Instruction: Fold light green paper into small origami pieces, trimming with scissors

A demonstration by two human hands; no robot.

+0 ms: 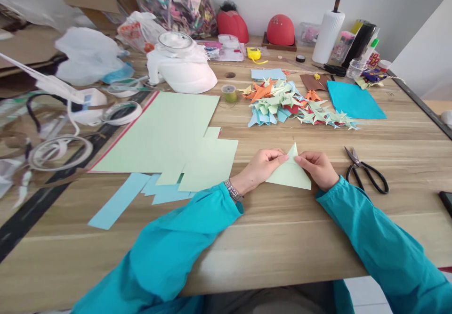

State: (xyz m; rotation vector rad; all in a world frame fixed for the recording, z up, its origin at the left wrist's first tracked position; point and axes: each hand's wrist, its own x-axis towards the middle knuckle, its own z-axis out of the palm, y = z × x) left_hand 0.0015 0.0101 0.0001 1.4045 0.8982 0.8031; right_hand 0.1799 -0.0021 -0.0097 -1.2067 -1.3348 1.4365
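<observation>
Between my two hands is a pale green sheet of paper [290, 176], partly folded, with a narrow point at its far end. My left hand [263, 165] pinches the paper's left side near that point, thumb on top. From the other side my right hand [317, 165] grips it the same way, its thumb close to the left one. The fingers under the paper are hidden. To the right of my right hand lies a pair of black-handled scissors [367, 170]. Beyond my hands is a pile of folded paper birds [278, 100] in green, blue, orange and red.
Left of my hands lie large green paper sheets [165, 130] and blue paper strips [120, 201]. A thread spool [230, 93], a bright blue square [356, 100] and a yellow tape measure [253, 53] lie farther back. Tape rolls [122, 113] and plastic bags [88, 52] crowd the left.
</observation>
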